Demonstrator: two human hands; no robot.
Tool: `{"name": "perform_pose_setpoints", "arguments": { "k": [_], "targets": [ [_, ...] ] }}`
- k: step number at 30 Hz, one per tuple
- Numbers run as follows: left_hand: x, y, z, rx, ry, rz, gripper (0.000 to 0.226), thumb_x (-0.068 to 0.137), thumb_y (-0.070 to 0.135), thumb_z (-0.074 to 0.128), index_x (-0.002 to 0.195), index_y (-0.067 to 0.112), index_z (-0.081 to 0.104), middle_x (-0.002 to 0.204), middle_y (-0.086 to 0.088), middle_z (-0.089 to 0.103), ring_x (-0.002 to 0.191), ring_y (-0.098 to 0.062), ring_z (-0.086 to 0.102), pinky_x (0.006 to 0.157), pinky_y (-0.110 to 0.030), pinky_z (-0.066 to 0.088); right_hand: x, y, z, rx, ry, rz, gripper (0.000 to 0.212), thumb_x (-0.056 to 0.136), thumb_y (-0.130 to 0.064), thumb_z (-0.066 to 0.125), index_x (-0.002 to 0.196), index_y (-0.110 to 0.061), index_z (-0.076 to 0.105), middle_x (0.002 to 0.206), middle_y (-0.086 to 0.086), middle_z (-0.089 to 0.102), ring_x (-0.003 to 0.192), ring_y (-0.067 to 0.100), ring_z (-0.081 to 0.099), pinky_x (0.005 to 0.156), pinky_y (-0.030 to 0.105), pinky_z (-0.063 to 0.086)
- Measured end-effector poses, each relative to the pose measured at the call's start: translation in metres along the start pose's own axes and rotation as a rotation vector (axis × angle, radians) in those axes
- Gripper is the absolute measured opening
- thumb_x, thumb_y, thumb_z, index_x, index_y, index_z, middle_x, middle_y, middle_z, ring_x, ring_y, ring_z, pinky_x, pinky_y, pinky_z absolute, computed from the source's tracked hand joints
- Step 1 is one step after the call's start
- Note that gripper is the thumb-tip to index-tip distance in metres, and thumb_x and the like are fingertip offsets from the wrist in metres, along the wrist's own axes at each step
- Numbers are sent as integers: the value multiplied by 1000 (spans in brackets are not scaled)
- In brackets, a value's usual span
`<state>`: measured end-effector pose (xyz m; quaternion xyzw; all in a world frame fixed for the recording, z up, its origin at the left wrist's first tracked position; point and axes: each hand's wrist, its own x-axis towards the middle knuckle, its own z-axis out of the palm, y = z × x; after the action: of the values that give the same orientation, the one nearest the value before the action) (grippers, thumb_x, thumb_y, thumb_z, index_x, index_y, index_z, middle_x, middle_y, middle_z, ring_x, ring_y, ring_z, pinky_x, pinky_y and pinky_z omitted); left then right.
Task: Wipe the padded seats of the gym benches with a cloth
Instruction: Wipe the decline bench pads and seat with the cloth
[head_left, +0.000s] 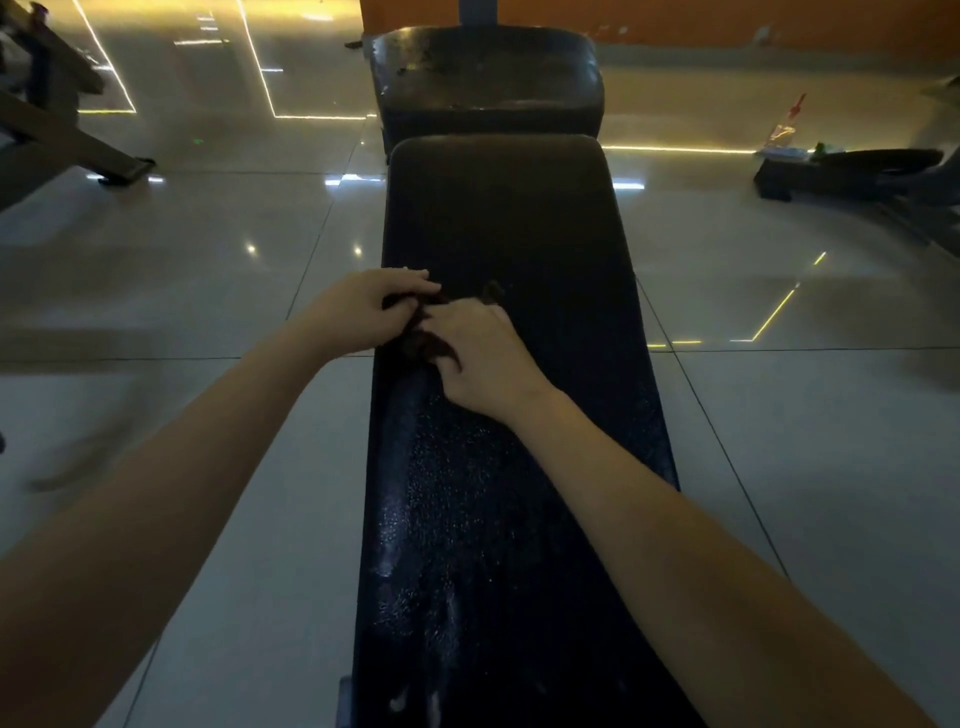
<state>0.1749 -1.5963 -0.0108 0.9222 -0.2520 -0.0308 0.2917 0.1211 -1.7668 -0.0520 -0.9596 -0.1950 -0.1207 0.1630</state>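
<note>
Gathering the cloth (423, 332) rather than sweeping with it, by the look of things: bunched dark and reddish on the long pad (519, 234), about midway along and close to the left edge. Clamped from both sides, with the left grip (363, 312) curled over the far-left part of the bundle at the pad's edge and the right grip (483, 358) closed round the near part, fabric poking out below the thumb. Judged as a re-bunching between strokes, not a stroke itself.

Speckled with fine droplets or shine on the near half of the long pad, duller beyond the grips. Hard to say in this dim light which half has already been wiped.

Next, probably: settling the bundle into one grip and flattening it onto the pad. Then dragging in long passes from edge to edge, with enough pressure to lift the speckle. After that, reaching on to the short pad (488, 78) at the far end, just past a narrow gap.

Counting up: one cloth; two grips, both on it; two pads in line, one long and one short.

Further out, across the glossy tiled floor (234, 234): one piece of gym gear (52, 135) at the left edge and one low dark piece (852, 171) at the right. Near that, one bottle-like thing with a red top (782, 127), too blurred to name.
</note>
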Motion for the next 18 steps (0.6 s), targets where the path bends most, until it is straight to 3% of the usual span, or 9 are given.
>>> {"name": "perform_pose_setpoints", "arguments": {
  "k": [4,7,10,14,16,18],
  "targets": [
    [3,6,-3,67,-103,-39,39,103,25,45,141,28,51,155,10,35,147,-11,24,121,-43,19,-30,-36,9,95,-73,-128,35,78,-18,65,110,-27,71,115,-6,68,115,22,54,108,48,33],
    [2,9,-2,36,-129,-52,41,102,21,44,142,29,50,158,11,30,148,-8,19,122,-39,15,-79,-81,27,130,-273,-359,36,71,-17,70,104,-31,73,114,-10,69,113,18,55,105,38,30],
    [-4,9,2,50,-137,-66,50,97,13,49,144,31,46,160,10,25,148,-8,16,123,-39,13,-120,-102,44,199,-357,-409,37,67,-18,74,104,-21,74,115,-7,69,113,18,54,104,34,25],
    [-8,12,6,73,-174,-40,60,93,4,47,146,31,43,161,10,20,149,-9,12,123,-39,12,-99,-91,26,152,-398,-534,38,68,-14,72,105,-24,73,114,-7,70,105,21,60,88,33,39],
    [-9,15,2,4,-181,-58,54,94,-1,43,141,25,51,160,7,26,149,-10,17,122,-34,12,-52,-65,16,98,-314,-466,35,73,-14,64,104,-27,73,113,-4,69,100,25,64,82,36,48],
    [-12,22,-3,-132,-150,-101,47,96,-3,39,135,16,57,150,-1,43,142,-16,34,119,-32,23,-4,-34,2,53,-166,-243,41,77,-22,54,114,-22,71,119,6,66,110,30,60,91,44,51]
  ]
}}
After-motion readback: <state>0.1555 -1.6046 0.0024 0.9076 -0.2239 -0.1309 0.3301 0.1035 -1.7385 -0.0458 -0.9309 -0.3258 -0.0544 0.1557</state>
